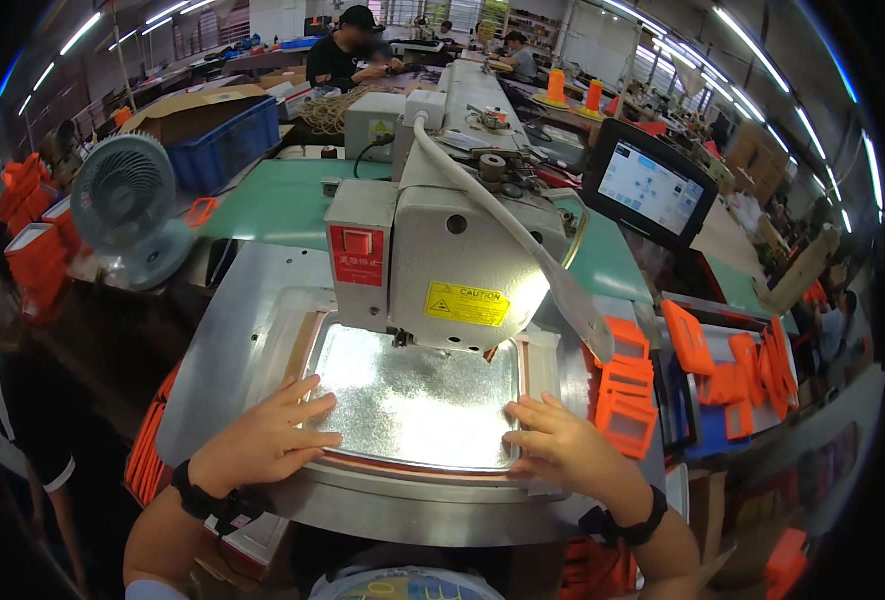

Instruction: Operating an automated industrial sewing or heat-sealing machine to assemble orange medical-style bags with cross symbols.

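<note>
A shiny silver rectangular panel point(413, 405) is lying flat on the grey metal worktop point(218, 345), already sitting beneath the off-white sewing-machine head point(433, 260). The left hand point(268, 435) and right hand point(568, 445) are resting on its opposite edges, fingers spreading open, gripping nothing. Positioning is looking nearly complete; any stitching is not showing clearly.

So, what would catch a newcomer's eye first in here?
Probably the shiny silvery panel at the centre, with the person's left hand at its left edge and right hand at its right. Over its far side looms a bulky pale machine with a yellow label; bright orange frames lie to the right.
</note>
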A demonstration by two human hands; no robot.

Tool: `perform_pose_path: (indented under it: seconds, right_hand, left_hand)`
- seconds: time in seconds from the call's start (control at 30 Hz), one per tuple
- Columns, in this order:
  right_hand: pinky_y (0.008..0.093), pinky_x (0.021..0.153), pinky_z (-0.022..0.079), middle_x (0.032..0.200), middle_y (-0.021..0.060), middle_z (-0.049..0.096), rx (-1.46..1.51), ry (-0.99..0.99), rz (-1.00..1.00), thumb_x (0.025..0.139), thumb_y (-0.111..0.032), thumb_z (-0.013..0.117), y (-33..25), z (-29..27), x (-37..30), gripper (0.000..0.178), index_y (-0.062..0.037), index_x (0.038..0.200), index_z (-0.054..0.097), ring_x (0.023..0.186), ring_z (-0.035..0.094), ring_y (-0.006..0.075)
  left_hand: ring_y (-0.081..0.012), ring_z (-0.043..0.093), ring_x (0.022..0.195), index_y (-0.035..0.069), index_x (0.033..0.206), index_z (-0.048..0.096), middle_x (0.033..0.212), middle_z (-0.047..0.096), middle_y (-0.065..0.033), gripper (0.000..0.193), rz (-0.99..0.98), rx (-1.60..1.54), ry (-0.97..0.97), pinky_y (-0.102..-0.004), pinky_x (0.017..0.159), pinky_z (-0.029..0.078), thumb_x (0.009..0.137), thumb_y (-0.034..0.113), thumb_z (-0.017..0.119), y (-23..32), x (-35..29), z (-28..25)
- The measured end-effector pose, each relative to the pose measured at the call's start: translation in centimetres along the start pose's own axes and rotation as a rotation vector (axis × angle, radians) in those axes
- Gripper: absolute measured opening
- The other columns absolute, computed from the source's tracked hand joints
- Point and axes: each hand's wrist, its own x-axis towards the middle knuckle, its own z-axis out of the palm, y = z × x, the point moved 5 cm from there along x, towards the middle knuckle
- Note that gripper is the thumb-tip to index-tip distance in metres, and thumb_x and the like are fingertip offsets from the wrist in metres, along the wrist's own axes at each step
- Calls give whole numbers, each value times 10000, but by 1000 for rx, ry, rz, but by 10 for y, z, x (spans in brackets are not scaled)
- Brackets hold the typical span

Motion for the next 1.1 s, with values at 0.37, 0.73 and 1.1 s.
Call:
perform_pose_path:
  seconds: [0.37, 0.73, 1.1]
  right_hand:
    - [457, 1057, 442, 1242, 132, 635, -161, -48, -82, 732, -281, 792, -2, 2, 8, 335, -48, 957, 706, 1192, 583, 348]
    - [438, 1055, 434, 1158, 153, 646, -154, -3, -117, 714, -247, 786, -3, 5, 9, 283, -14, 849, 697, 1164, 578, 339]
    - [436, 1038, 447, 1234, 143, 626, -77, -66, -65, 711, -241, 803, 1, 6, 7, 341, -29, 957, 701, 1194, 566, 346]
  left_hand:
    - [-281, 574, 897, 35, 869, 658, 930, 581, -98, 384, 62, 326, -356, -438, 831, 468, 737, 377, 774, 8, 68, 22]
    - [-386, 544, 1199, 40, 1273, 482, 1235, 582, -204, 954, 113, 101, -460, -449, 989, 418, 559, 550, 856, -19, 136, 43]
    - [-357, 458, 1315, 34, 1337, 487, 1401, 493, -177, 936, 270, 192, -293, -438, 1060, 397, 590, 460, 857, -5, 118, 44]
